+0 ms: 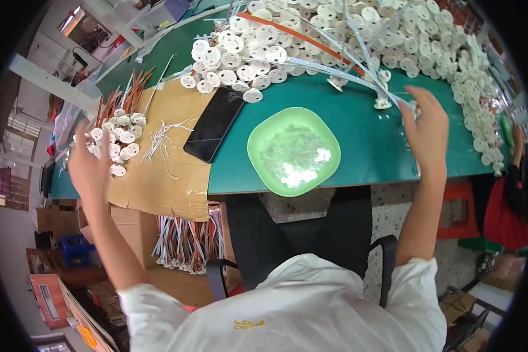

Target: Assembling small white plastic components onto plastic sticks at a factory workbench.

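My left hand (pixel 90 167) is at the left, its thumb and fingers apart. It is over the edge of a small pile of white discs with orange and grey strips (pixel 122 136). I see nothing held in it, though its fingertips are blurred. At the right, my right hand (pixel 429 132) is raised with thumb and index finger spread. The near end of a pale strip (pixel 364 82) and a small white piece lie beside these fingers, and I see no firm grip. Between my hands stands a light green bowl (pixel 258 146) holding small clear and white pieces.
A black phone (pixel 215 125) lies partly on brown cardboard (pixel 188 182), near loose white ties (pixel 160 142). Many white discs (pixel 416 41) are heaped along the table's far and right sides. Below, a carton holds more strips (pixel 188 243). Another person's arm (pixel 517 146) shows at far right.
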{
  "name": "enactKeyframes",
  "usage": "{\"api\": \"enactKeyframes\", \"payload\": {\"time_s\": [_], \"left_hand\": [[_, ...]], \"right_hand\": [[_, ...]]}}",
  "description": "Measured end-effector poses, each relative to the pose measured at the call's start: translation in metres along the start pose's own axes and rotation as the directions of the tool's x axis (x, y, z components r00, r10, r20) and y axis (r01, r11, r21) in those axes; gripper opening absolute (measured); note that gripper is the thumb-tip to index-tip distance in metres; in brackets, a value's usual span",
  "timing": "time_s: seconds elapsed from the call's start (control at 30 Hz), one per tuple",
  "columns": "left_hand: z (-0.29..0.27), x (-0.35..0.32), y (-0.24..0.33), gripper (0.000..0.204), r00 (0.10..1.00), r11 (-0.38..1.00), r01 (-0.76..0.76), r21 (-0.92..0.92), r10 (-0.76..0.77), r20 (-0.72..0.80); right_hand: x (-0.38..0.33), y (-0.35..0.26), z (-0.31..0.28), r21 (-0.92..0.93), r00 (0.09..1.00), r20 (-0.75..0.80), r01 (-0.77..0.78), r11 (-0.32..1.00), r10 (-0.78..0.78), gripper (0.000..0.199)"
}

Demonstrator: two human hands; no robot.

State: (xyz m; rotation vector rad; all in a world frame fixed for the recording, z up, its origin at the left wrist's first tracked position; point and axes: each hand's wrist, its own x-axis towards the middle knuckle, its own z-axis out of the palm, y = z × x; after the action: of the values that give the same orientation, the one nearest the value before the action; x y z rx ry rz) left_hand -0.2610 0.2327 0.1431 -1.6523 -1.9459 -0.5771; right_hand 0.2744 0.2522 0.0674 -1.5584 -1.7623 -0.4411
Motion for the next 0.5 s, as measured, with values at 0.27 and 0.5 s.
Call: {"api": "enactKeyframes", "payload": {"time_s": [0.27, 0.5], "left_hand": [[-0.043, -0.192, 0.118, 0.041, 0.995, 0.694, 0.055, -0.718, 0.020, 0.096], [-0.057, -0.247, 0.159, 0.020, 0.969, 0.509, 0.033, -0.860, 0.193, 0.151]], "right_hand": [[0.021, 0.039, 0.021, -0.074, 0.893, 0.404, -0.185, 0.980, 0.199, 0.016], [-0.007, 0.038, -0.022, 0.082, 0.971, 0.088, -0.227, 0.970, 0.220, 0.014]]}}
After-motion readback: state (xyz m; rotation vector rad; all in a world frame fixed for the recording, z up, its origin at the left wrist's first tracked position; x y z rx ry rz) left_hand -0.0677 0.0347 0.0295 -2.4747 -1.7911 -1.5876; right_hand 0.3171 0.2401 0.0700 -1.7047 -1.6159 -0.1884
